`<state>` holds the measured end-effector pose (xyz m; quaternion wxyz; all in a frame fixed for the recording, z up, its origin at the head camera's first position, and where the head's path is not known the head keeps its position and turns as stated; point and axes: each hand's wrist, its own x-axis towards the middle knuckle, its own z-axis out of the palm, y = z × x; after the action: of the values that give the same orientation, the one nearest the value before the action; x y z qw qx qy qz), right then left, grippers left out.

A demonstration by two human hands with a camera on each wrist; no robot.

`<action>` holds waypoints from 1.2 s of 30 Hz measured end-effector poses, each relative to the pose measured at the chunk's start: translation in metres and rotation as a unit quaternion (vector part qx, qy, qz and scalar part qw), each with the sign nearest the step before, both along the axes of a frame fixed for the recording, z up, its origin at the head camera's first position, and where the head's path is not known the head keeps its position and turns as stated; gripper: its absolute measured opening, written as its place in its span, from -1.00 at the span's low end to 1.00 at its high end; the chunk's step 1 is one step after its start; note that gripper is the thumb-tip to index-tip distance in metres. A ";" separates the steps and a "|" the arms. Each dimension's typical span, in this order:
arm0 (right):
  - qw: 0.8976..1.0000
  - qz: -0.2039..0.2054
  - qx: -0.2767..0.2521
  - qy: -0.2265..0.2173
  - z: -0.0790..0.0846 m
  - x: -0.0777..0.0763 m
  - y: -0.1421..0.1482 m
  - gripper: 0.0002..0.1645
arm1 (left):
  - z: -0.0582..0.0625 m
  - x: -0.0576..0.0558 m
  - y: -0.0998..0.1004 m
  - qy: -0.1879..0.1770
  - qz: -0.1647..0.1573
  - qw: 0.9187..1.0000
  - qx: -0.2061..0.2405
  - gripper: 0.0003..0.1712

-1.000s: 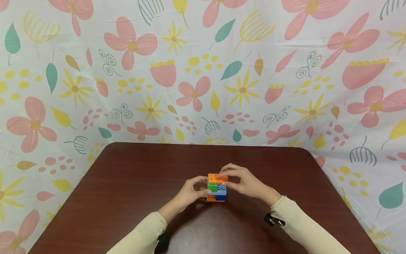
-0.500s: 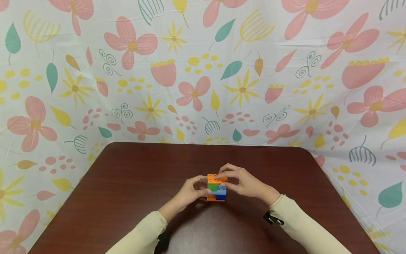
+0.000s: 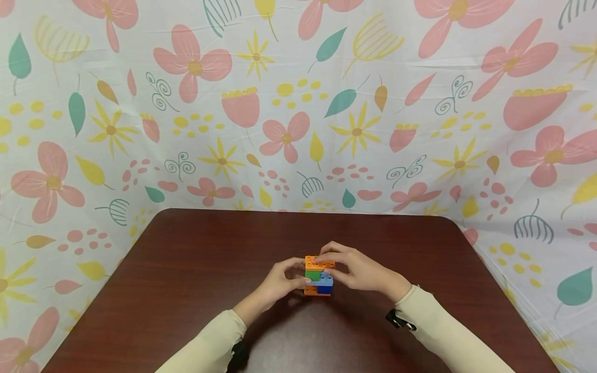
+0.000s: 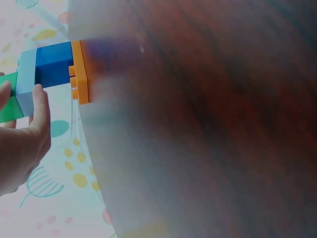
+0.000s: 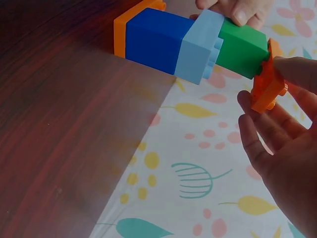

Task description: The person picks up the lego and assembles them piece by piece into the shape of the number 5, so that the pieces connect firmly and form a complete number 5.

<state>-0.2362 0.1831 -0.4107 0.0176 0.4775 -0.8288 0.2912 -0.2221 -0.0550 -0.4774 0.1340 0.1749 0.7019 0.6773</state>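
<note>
A short tower of toy building bricks stands on the table between both hands. At its base is an orange plate (image 4: 81, 74), with a dark blue brick (image 5: 153, 39) on it. Above come a light blue plate (image 4: 26, 82) and a green brick (image 5: 242, 47). My left hand (image 3: 277, 280) grips the tower from the left, thumb and fingers around the green and light blue level. With my right hand (image 3: 356, 269) I pinch another orange plate (image 3: 320, 263) at the top. In the right wrist view this plate looks tilted against the green brick's end.
The dark reddish-brown table (image 3: 210, 248) has rounded far corners. Right behind it hangs a white cloth (image 3: 289, 171) printed with flowers and leaves. Dark straps show at both sleeve cuffs.
My right hand has shifted very slightly to the left, still on the top orange plate. The left hand keeps its hold and the tower stays in place.
</note>
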 end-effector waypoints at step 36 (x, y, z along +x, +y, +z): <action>0.994 -0.070 0.071 0.036 0.008 0.013 -0.012 -0.61 | 0.002 0.000 0.000 0.004 0.000 1.000 0.009 -0.51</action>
<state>-0.2237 0.1713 -0.4023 0.0338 0.4286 -0.8777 0.2118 -0.2217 -0.0553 -0.4756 0.1298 0.1789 0.6966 0.6826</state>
